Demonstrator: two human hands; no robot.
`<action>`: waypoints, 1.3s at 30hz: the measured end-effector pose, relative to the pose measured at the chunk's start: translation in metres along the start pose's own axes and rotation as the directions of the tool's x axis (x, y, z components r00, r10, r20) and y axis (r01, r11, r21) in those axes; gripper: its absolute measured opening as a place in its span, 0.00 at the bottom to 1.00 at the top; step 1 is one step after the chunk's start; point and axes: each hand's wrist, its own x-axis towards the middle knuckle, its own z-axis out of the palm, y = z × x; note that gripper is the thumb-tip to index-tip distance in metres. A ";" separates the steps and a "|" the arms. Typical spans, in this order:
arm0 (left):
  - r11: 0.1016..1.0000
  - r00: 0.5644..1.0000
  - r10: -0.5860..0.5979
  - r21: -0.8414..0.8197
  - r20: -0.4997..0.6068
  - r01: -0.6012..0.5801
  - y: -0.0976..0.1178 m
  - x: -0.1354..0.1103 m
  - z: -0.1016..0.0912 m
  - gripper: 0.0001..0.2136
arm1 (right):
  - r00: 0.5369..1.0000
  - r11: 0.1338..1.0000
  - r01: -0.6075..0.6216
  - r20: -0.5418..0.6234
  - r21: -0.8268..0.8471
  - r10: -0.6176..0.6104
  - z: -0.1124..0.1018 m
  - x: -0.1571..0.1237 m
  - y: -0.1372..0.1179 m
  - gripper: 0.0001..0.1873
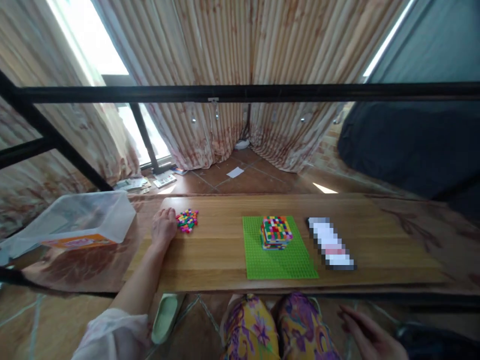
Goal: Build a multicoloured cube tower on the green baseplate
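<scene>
My left hand [163,227] reaches out over the wooden table [225,260], its fingers curled down beside a small heap of coloured bricks [187,220] at the table's far left. Whether the fingers hold a brick is hidden. A square stack of many-coloured bricks [276,231] stands on a green baseplate [277,262] in the middle of the table. My right hand [369,336] is low at the bottom right, below the table's front edge, fingers stretched out and holding nothing.
A clear plastic box [80,220] with an orange carton inside sits left of the table. A blurred-out oblong object [330,243] lies right of the baseplate. A black metal bar [240,93] crosses overhead. Curtains hang behind, and papers lie on the floor.
</scene>
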 end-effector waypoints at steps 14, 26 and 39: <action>0.985 0.970 0.060 -0.144 -0.237 -0.096 0.016 -0.155 -0.053 0.22 | 0.925 0.921 0.069 -0.321 -0.383 -0.202 0.026 0.087 -0.050 0.50; 0.837 0.921 0.387 -0.404 -0.039 -0.369 0.082 -0.323 -0.018 0.21 | 0.914 0.935 0.088 -0.345 -0.344 -0.213 0.037 0.084 -0.042 0.55; 0.678 0.748 0.663 -0.444 0.025 -0.586 0.126 -0.326 -0.024 0.12 | 0.900 0.954 0.109 -0.381 -0.278 -0.214 0.040 0.072 -0.038 0.57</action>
